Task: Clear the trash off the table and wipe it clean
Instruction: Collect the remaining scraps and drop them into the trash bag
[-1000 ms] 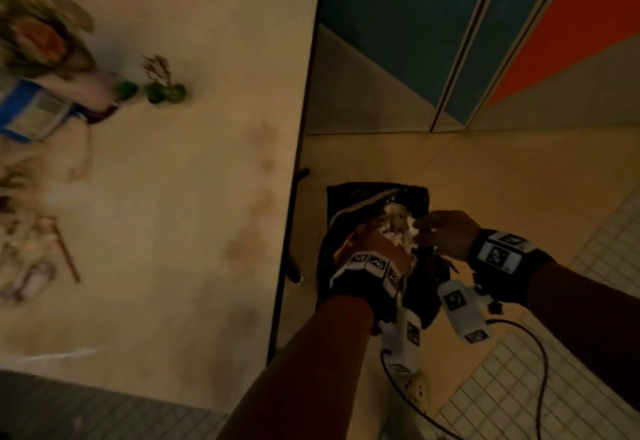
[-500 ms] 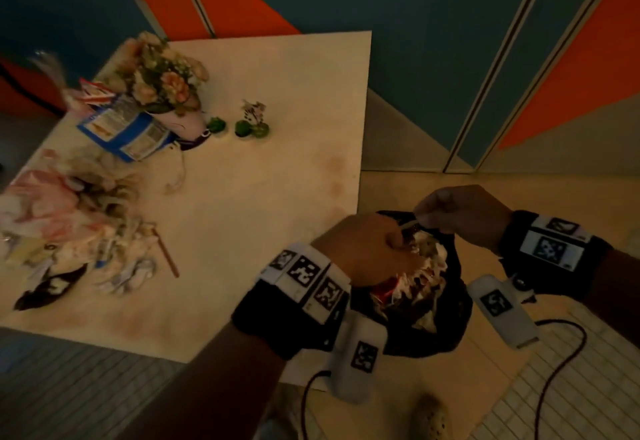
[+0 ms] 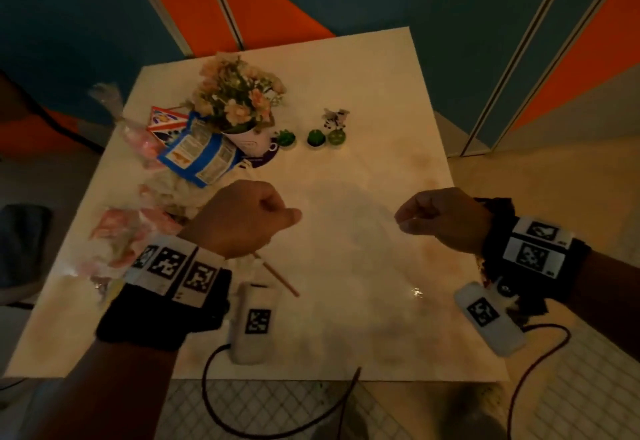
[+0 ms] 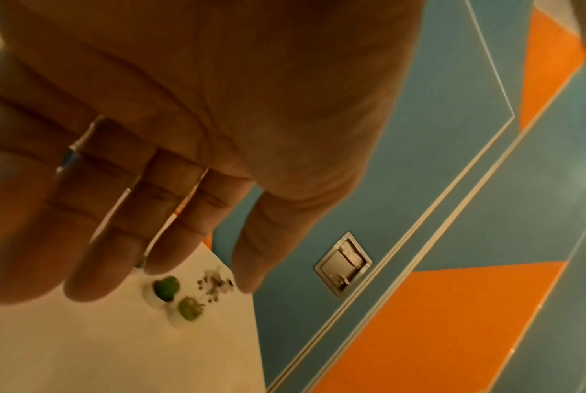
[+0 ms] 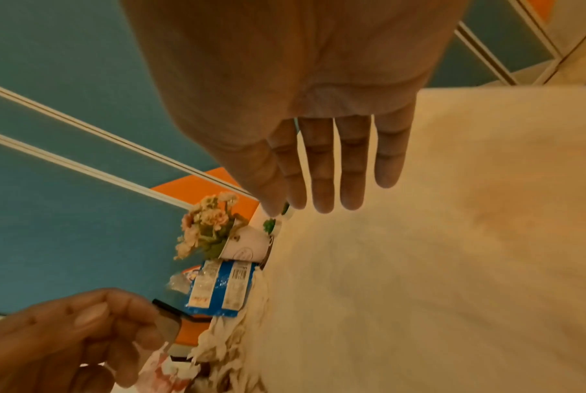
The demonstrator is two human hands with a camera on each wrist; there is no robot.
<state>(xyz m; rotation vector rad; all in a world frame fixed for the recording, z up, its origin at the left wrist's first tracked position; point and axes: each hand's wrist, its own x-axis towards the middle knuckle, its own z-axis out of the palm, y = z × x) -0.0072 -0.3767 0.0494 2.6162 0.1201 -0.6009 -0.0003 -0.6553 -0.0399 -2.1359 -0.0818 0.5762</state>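
Both hands empty: left hand (image 3: 242,218) hovers over the pale square worktop (image 3: 381,197) beside the trash, fingers loosely curled in the head view, fairly straight in the left wrist view. My right hand (image 3: 446,219) hangs above the worktop's right side, fingers extended and relaxed in the right wrist view.

Trash sits along the left half: blue-and-white printed snack wrapper (image 3: 199,155), crumpled white and pink paper scraps (image 3: 138,231), thin brown wooden stick (image 3: 277,277) near my left wrist.

Non-trash close by: white pot of pale artificial flowers (image 3: 239,103), touching the wrapper, and small green cactus ornaments (image 3: 315,136).

Risks, I'd judge: grabbing the wrapper could tip the pot; loose scraps may slide off the left edge; the stick could roll; dangling wrist cables may drag pieces. Reddish stains remain, wiping not yet started.
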